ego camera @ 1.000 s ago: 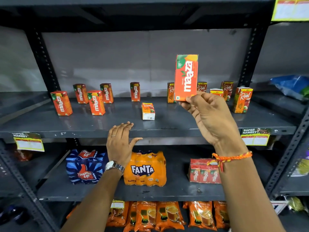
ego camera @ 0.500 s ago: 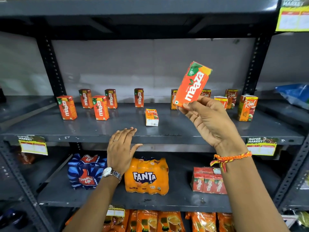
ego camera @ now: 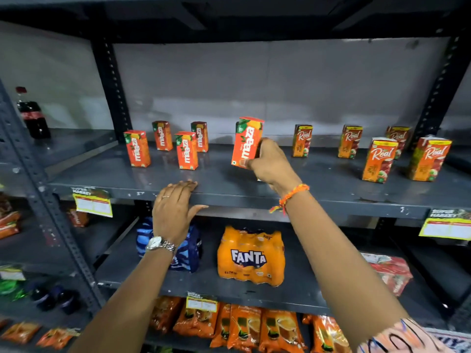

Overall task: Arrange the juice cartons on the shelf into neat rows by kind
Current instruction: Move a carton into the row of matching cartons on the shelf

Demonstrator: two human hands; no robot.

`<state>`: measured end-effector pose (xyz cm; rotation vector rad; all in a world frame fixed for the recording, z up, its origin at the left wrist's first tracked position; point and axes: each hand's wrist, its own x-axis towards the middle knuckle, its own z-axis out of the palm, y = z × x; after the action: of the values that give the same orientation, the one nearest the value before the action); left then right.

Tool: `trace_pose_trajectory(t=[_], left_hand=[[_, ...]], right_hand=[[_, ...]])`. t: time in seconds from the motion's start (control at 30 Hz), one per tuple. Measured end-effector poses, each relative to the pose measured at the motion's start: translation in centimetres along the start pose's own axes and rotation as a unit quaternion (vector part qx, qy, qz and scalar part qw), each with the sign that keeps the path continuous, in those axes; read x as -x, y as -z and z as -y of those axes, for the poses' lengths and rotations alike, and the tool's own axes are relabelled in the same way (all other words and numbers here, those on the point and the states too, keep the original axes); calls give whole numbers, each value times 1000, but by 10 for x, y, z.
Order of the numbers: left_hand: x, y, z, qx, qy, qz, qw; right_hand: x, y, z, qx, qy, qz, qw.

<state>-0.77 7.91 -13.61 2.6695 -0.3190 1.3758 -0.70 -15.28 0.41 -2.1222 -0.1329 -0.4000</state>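
Observation:
My right hand [ego camera: 270,165] grips a red-orange Maaza carton [ego camera: 246,142] by its lower edge, holding it slightly tilted just above the middle of the grey shelf [ego camera: 229,184]. Several more Maaza cartons [ego camera: 187,150] stand upright in a loose group at the shelf's left. Several Real cartons [ego camera: 379,159] stand scattered on the right half. My left hand [ego camera: 175,210] lies flat with fingers spread on the shelf's front edge, holding nothing. My right hand hides the shelf spot behind it.
A cola bottle [ego camera: 33,114] stands on the neighbouring shelf at the left. Below are a Fanta pack [ego camera: 251,256], a blue pack [ego camera: 188,247] and a red pack [ego camera: 392,273]. Black uprights [ego camera: 112,90] frame the shelf. Price tags [ego camera: 93,203] hang from its front edge.
My right hand has brought the Maaza carton down and left, from raised in the air to just above the shelf's middle. The view shifted left. The small lying Real carton is hidden now.

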Motion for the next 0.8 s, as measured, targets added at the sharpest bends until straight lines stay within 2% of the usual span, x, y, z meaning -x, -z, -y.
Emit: trace_pose_trajectory(t=[0.3, 0.43, 0.6, 0.8], left_hand=[[1, 2, -3, 31, 16, 17, 999], [3, 2, -8, 27, 17, 17, 999], [3, 4, -9, 21, 16, 11, 1000], [5, 7, -5, 11, 18, 21, 1000]], right_hand=[[-31, -52, 8, 153, -21, -31, 987], [-33, -58, -1, 194, 4, -38, 980], [-32, -61, -13, 211, 14, -52, 976], [-33, -66, -22, 225, 0, -27, 974]])
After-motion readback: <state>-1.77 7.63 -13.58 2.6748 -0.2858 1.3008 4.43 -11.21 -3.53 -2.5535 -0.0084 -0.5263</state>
